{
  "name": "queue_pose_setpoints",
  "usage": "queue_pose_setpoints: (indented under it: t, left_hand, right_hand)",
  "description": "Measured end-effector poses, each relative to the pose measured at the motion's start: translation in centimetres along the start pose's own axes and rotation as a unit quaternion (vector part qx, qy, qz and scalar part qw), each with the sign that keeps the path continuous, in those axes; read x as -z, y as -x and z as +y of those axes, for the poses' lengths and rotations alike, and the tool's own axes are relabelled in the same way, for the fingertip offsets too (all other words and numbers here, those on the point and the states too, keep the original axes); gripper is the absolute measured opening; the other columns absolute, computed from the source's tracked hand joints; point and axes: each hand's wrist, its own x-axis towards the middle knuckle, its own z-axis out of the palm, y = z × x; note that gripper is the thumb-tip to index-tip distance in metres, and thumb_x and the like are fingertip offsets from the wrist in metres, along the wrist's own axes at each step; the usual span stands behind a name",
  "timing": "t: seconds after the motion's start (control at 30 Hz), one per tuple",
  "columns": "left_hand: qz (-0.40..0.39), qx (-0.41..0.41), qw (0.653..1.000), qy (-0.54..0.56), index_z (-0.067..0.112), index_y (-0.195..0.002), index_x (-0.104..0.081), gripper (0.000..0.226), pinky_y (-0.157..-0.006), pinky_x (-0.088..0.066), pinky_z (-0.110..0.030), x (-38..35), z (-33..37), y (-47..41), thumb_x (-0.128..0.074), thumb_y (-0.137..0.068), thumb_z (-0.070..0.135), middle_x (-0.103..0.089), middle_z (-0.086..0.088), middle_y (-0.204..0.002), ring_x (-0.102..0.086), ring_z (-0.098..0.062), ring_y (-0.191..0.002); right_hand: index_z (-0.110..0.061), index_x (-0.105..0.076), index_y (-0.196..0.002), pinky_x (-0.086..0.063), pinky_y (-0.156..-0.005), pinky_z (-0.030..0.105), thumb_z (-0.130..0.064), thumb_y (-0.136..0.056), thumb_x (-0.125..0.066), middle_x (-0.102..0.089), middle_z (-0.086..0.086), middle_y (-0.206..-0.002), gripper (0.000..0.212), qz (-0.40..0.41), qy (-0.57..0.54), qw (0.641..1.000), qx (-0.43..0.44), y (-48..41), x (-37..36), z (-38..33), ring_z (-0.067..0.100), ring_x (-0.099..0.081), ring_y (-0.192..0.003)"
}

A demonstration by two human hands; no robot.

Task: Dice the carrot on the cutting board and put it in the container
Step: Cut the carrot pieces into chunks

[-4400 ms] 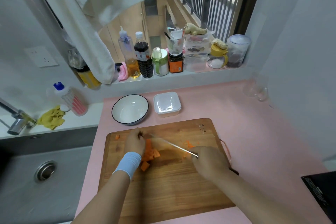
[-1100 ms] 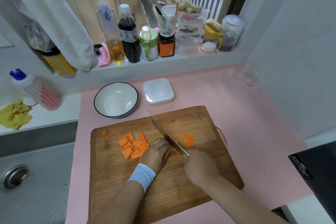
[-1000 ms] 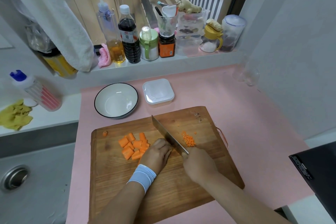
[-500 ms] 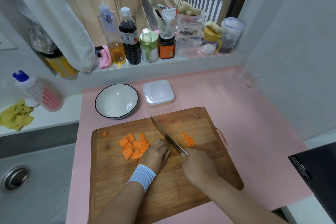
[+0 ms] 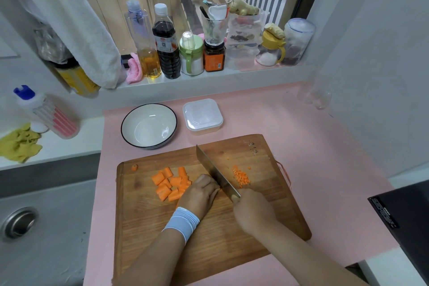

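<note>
Still dicing: carrot chunks (image 5: 170, 184) piled mid cutting board (image 5: 209, 227), tiny dice (image 5: 241, 176) at 3 o'clock. Left hand (image 5: 199, 195) curled over a piece, right hand (image 5: 253, 213) wrapped tight round knife (image 5: 216, 174). Next: chop remaining chunks small, then scoop into container (image 5: 202, 115) at 12 o'clock.

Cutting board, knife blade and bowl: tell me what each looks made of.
Cutting board: wood, likely oiled; brown grain lines show.
Knife blade: bare metal, probably steel; grey with a dull sheen.
Bowl: seemingly glazed ceramic; glossy white with highlights and a dark rim.
</note>
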Motion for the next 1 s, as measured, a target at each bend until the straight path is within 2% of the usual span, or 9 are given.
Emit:
queue_pose_setpoints:
  t: [0.1,0.33,0.53,0.6,0.67,0.73,0.83,0.9,1.0]
  left_hand:
    - [0.004,0.000,1.000,-0.012,0.009,-0.085,-0.074,0.004,-0.080,-0.050,-0.020,-0.1,-0.1,0.1,-0.071,-0.087,0.008,-0.065,-0.001,-0.088,-0.057,-0.012,-0.090]
    - [-0.007,0.007,1.000,-0.009,0.012,-0.085,-0.074,0.005,-0.083,-0.048,-0.018,0.2,0.0,-0.2,-0.072,-0.085,0.007,-0.065,0.002,-0.089,-0.056,-0.010,-0.092]
    - [-0.090,0.048,0.995,-0.015,0.018,-0.093,-0.078,0.011,-0.087,-0.051,-0.026,1.7,-0.3,-0.9,-0.070,-0.085,0.017,-0.067,0.008,-0.096,-0.055,-0.009,-0.099]
    - [-0.069,0.097,0.993,-0.004,0.019,-0.094,-0.077,0.014,-0.094,-0.046,-0.025,2.7,-0.3,-1.1,-0.066,-0.086,0.015,-0.068,0.009,-0.098,-0.055,-0.008,-0.100]
    - [0.008,0.170,0.985,0.000,0.016,-0.090,-0.076,0.015,-0.095,-0.043,-0.026,4.1,-0.5,-1.5,-0.064,-0.085,0.008,-0.069,0.007,-0.096,-0.055,-0.012,-0.098]
    - [0.079,0.271,0.959,0.012,0.013,-0.087,-0.074,0.014,-0.088,-0.042,-0.027,5.8,-1.4,-2.3,-0.063,-0.085,0.004,-0.067,0.002,-0.091,-0.056,-0.017,-0.093]
    - [0.123,0.403,0.904,0.066,0.015,-0.092,-0.073,0.015,-0.085,-0.042,-0.025,8.5,-3.4,-4.0,-0.059,-0.090,0.011,-0.070,-0.003,-0.097,-0.060,-0.020,-0.093]
    - [0.073,0.448,0.887,0.080,0.026,-0.093,-0.072,0.021,-0.087,-0.041,-0.023,9.7,-4.2,-5.0,-0.055,-0.091,0.015,-0.070,0.003,-0.104,-0.061,-0.018,-0.098]
    - [-0.075,0.429,0.893,0.112,0.035,-0.085,-0.069,0.014,-0.093,-0.044,-0.026,10.4,-4.2,-6.2,-0.059,-0.088,0.027,-0.069,0.010,-0.105,-0.061,-0.013,-0.098]
  right_hand:
    - [-0.022,-0.063,-0.085,-0.048,-0.063,0.032,-0.033,-0.104,-0.042,-0.064,-0.003,-0.081,0.030,0.001,-0.003,1.000,-0.003,-0.6,0.1,-0.3,0.018,-0.062,-0.075]
    - [-0.022,-0.062,-0.089,-0.052,-0.072,0.034,-0.036,-0.104,-0.042,-0.063,-0.003,-0.085,0.030,-0.008,-0.007,1.000,-0.005,-0.7,0.5,-0.4,0.017,-0.061,-0.078]
    - [-0.023,-0.062,-0.095,-0.054,-0.077,0.035,-0.042,-0.104,-0.044,-0.065,-0.002,-0.093,0.028,-0.017,-0.013,1.000,0.009,-0.6,1.7,0.9,0.016,-0.063,-0.085]
    - [-0.026,-0.060,-0.092,-0.054,-0.073,0.029,-0.043,-0.104,-0.045,-0.064,-0.006,-0.089,0.025,-0.009,-0.017,1.000,0.025,-0.4,2.3,1.4,0.010,-0.063,-0.081]
    - [-0.026,-0.061,-0.096,-0.054,-0.072,0.026,-0.043,-0.104,-0.046,-0.063,-0.009,-0.088,0.024,0.010,0.008,0.999,0.051,-0.3,2.8,1.7,0.009,-0.063,-0.080]
    - [-0.025,-0.067,-0.107,-0.053,-0.070,0.027,-0.041,-0.104,-0.045,-0.065,-0.009,-0.087,0.028,0.040,0.066,0.993,0.092,-0.3,3.2,2.1,0.011,-0.063,-0.079]
    - [-0.039,-0.064,-0.128,-0.045,-0.064,0.026,-0.035,-0.103,-0.046,-0.071,-0.008,-0.093,0.031,0.087,0.144,0.969,0.180,-0.4,3.7,2.9,0.013,-0.063,-0.079]
    - [-0.043,-0.060,-0.131,-0.045,-0.063,0.025,-0.026,-0.101,-0.050,-0.071,-0.009,-0.091,0.036,0.097,0.180,0.948,0.243,-0.7,4.0,3.4,0.012,-0.064,-0.078]
    - [-0.039,-0.063,-0.092,-0.036,-0.048,0.024,-0.012,-0.082,-0.066,-0.060,-0.012,-0.069,0.030,0.127,0.252,0.915,0.287,-0.8,4.1,3.6,0.007,-0.055,-0.060]
